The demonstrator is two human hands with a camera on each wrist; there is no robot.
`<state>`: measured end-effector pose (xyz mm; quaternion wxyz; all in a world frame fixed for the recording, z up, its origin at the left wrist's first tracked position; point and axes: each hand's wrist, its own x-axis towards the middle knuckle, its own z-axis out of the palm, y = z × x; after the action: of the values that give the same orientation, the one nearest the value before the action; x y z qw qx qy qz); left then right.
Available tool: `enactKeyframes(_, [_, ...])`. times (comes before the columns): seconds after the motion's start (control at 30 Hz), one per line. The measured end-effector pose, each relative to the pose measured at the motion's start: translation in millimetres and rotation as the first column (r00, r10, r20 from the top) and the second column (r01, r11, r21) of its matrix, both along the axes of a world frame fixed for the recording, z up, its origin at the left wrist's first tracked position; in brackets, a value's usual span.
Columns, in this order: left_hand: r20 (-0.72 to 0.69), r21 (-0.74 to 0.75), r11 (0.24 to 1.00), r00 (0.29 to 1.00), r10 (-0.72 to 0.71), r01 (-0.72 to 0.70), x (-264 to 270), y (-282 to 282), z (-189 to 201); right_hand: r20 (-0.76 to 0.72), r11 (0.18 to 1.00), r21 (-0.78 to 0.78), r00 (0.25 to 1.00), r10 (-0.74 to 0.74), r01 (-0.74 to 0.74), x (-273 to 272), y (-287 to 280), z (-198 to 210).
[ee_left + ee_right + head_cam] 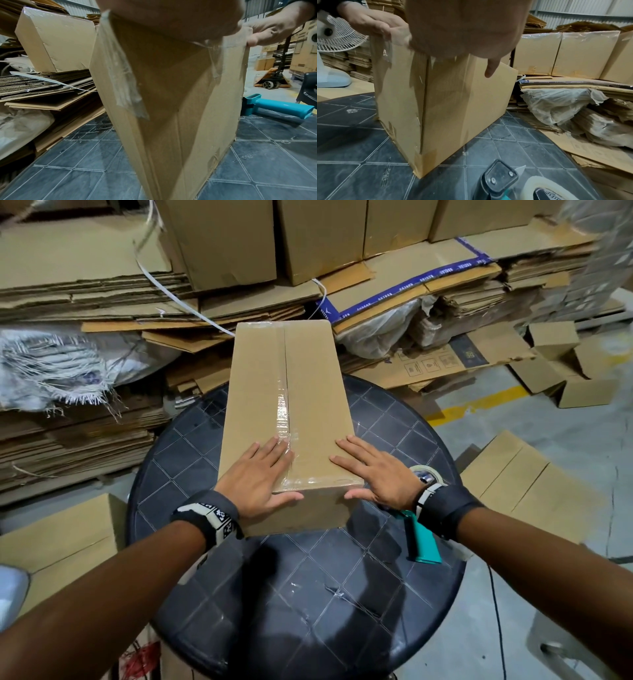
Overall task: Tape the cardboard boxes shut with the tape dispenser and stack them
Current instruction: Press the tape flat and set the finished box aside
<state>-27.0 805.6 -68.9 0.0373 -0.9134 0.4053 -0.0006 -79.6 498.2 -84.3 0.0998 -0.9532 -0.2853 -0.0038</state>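
A long cardboard box (308,392) lies on the round dark table (308,594), with clear tape (282,412) running down its centre seam and over the near edge. My left hand (267,474) lies flat on the near end of the top, over the tape, with its thumb down the front face. My right hand (373,470) presses flat on the near right corner, thumb also over the front edge. The teal tape dispenser (424,546) lies on the table under my right wrist. The wrist views show the box's sides (171,108) (450,108) and the dispenser (281,106) (498,178).
Stacks of flattened cardboard (85,302) and sealed boxes (325,234) fill the back. Folded boxes lie on the floor left (68,535) and right (513,474) of the table. A white fan (339,37) stands to the left, and a pallet jack (271,79) to the right.
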Motion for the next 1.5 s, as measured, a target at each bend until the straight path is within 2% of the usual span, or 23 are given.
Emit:
enactKeyframes(0.07, [-0.003, 0.015, 1.000, 1.000, 0.001, -0.001, -1, 0, 1, -0.029, 1.000, -0.029, 1.000, -0.001, 0.000, -1, 0, 4])
enactKeyframes(0.17, [-0.013, 0.023, 1.000, 1.000, 0.016, -0.016, -2, 0, 1, -0.090, 0.995, 0.071, 0.994, -0.065, 0.072, -8, 5, 9])
enactKeyframes(0.23, [-0.022, 0.017, 1.000, 1.000, 0.018, -0.017, -1, 0, 2, -0.097, 0.991, 0.086, 0.990, -0.098, 0.107, -9, 7, 8])
enactKeyframes(0.5, [-0.054, 0.027, 1.000, 0.998, -0.013, 0.015, -1, 0, 2, -0.100, 0.979, -0.171, 0.986, -0.132, 0.113, -10, 17, 27])
enactKeyframes(0.6, [-0.036, 0.047, 0.999, 0.999, -0.013, 0.015, 1, -1, 1, -0.060, 0.966, -0.171, 0.977, -0.204, 0.192, -13, 36, 34])
enactKeyframes(0.73, [-0.019, 0.055, 0.998, 1.000, -0.010, 0.011, 2, -1, 0, -0.059, 0.945, -0.181, 0.957, -0.285, 0.271, -13, 60, 22])
enactKeyframes(0.9, [-0.010, -0.026, 1.000, 1.000, 0.011, -0.012, -6, 1, 5, -0.042, 0.923, -0.278, 0.956, -0.289, 0.266, -14, 62, 25])
enactKeyframes(1.0, [-0.007, -0.213, 0.964, 0.987, 0.160, -0.157, -9, 5, 7, -0.010, 0.924, -0.223, 0.947, -0.322, 0.312, -19, 70, 30])
enactKeyframes(1.07, [0.012, -0.384, 0.887, 0.959, 0.283, -0.257, -9, 7, 7, -0.006, 0.911, -0.218, 0.933, -0.359, 0.349, -19, 76, 27])
enactKeyframes(1.13, [0.015, -0.474, 0.797, 0.902, 0.432, -0.374, -10, 6, 6, -0.009, 0.901, -0.235, 0.926, -0.377, 0.365, -18, 77, 25])
enactKeyframes(1.23, [-0.147, -0.498, 0.605, 0.748, 0.647, -0.621, -12, 9, 0, 0.001, 0.896, -0.266, 0.929, -0.369, 0.356, -18, 78, 25])
enactKeyframes(1.33, [-0.377, -0.558, 0.357, 0.612, 0.695, -0.749, -17, 13, -6, 0.063, 0.907, -0.291, 0.952, -0.301, 0.306, -13, 78, 35])
enactKeyframes(1.4, [-0.525, -0.618, 0.115, 0.517, 0.675, -0.778, -22, 11, -8, 0.106, 0.920, -0.294, 0.966, -0.236, 0.258, -3, 78, 43])
enactKeyframes(1.5, [-0.663, -0.661, -0.236, 0.408, 0.627, -0.713, -29, 3, -17, 0.028, 0.946, -0.295, 0.991, -0.135, 0.137, 7, 83, 44])
